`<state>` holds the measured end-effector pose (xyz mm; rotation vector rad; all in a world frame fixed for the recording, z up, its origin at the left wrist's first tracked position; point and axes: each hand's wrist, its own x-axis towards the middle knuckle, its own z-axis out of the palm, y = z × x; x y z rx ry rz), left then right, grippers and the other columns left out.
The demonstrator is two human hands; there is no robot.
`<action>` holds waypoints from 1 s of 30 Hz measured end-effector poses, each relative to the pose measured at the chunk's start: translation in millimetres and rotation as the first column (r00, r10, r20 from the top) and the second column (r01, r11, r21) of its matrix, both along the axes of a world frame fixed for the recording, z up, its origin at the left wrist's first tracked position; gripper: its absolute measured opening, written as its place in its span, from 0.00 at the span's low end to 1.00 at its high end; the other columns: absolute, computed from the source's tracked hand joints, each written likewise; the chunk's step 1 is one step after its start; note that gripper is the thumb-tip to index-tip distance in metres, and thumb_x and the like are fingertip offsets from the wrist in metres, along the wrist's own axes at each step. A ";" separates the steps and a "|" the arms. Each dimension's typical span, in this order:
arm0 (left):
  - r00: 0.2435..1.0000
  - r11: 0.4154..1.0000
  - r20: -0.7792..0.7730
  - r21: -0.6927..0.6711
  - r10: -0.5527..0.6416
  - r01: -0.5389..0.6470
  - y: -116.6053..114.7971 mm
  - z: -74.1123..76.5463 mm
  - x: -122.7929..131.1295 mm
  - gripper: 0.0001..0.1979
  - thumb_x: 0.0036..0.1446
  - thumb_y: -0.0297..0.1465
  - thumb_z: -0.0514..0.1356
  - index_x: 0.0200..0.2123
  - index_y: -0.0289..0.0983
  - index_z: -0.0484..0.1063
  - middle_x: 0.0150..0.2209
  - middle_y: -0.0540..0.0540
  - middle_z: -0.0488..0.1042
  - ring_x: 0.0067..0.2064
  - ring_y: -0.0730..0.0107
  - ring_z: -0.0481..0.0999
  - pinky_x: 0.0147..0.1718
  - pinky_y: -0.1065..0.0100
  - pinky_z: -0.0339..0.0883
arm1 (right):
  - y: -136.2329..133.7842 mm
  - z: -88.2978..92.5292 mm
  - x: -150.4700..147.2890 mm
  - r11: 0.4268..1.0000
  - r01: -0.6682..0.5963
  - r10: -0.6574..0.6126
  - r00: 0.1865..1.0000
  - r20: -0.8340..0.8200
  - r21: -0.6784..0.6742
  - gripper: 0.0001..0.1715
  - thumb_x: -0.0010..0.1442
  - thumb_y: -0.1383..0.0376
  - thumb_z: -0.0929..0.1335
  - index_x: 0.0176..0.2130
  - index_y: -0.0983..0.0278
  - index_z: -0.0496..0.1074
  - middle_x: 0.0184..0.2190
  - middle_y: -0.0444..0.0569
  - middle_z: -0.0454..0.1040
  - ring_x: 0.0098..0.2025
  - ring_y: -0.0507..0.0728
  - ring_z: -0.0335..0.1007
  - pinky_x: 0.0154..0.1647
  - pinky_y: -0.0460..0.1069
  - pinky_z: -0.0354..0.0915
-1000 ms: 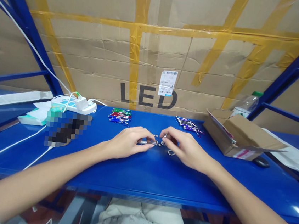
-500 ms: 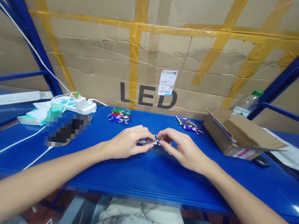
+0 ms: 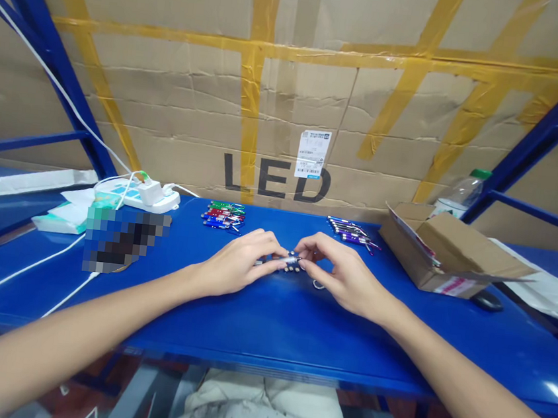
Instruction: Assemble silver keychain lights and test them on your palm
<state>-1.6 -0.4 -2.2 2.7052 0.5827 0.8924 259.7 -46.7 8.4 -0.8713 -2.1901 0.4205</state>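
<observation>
R hand (image 3: pixel 354 277): brought closer vs 1 s ago; silver pen part (image 3: pixel 291 260) pinched at R end btwn fingers
L hand (image 3: pixel 236 264): fingers clamped on L end
Worktop (image 3: pixel 266 327): metal bits (image 3: pixel 296 269) strewn nearby

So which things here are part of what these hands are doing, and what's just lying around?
Likely part of the job:
slim silvery piece, held by left hand and right hand
small parts around it
left pen-like group, right pen-like group

Likely just lying about:
power strip
green-capped bottle
cardboard box, though its contents are mostly hidden
dark object beside it
</observation>
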 end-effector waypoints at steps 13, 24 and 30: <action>0.999 1.000 0.039 -0.030 -0.008 0.010 -4.0 1.0 1.1 0.11 0.76 0.36 0.59 0.50 0.37 0.79 0.44 0.43 0.80 0.43 0.65 0.78 0.43 0.65 0.72 | 0.4 -5.2 -2.1 1.000 0.020 -0.021 1.000 -0.007 -0.011 0.06 0.75 0.63 0.68 0.51 0.59 0.72 0.44 0.49 0.78 0.43 0.57 0.75 0.47 0.52 0.71; 1.000 0.984 -0.019 0.178 -0.011 0.014 -2.5 -1.2 -1.0 0.10 0.77 0.33 0.58 0.51 0.35 0.77 0.47 0.41 0.80 0.48 0.61 0.80 0.49 0.62 0.72 | 1.5 -5.7 -4.9 0.990 0.012 -0.030 0.992 -0.124 -0.138 0.07 0.72 0.59 0.71 0.45 0.60 0.73 0.40 0.46 0.78 0.39 0.55 0.74 0.45 0.51 0.71; 0.991 0.809 -0.093 0.588 0.092 -0.020 -4.8 4.9 0.8 0.11 0.79 0.32 0.54 0.48 0.34 0.76 0.42 0.42 0.81 0.41 0.63 0.78 0.39 0.62 0.66 | 5.7 -5.5 -10.6 0.855 -0.115 -0.101 0.919 -0.380 -0.506 0.22 0.59 0.52 0.80 0.39 0.61 0.70 0.32 0.44 0.78 0.35 0.55 0.77 0.39 0.51 0.73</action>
